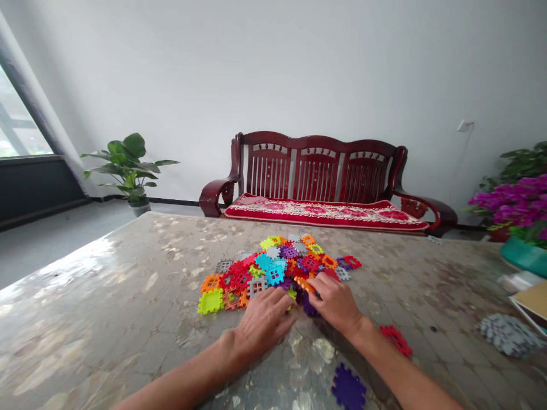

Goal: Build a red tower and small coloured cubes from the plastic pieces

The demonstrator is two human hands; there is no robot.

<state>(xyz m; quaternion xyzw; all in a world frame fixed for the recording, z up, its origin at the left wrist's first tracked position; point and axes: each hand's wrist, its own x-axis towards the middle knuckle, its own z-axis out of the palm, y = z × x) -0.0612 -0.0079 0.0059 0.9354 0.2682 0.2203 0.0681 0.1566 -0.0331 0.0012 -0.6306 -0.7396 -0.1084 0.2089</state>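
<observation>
A heap of colourful plastic interlocking tiles (273,270) lies on the table in front of me. My right hand (337,302) is at the heap's near right side, its thumb and fingers pinching an orange interlocking tile (304,284). Beside it, my left hand (265,320) rests at the near edge of the heap, back up, with its fingers curled. Anything under those fingers is hidden, and the hand is slightly blurred. A yellow-green tile (211,302) lies flat at the heap's left end. Close to my right forearm are a red tile (396,340) and a purple tile (349,387).
The patterned tabletop (106,307) is glossy. Stacked grey tiles (508,335) stand at the right, near a box (532,302) and a teal planter (523,256) of purple flowers. Beyond the table are a wooden bench (316,171) and a potted plant (132,165).
</observation>
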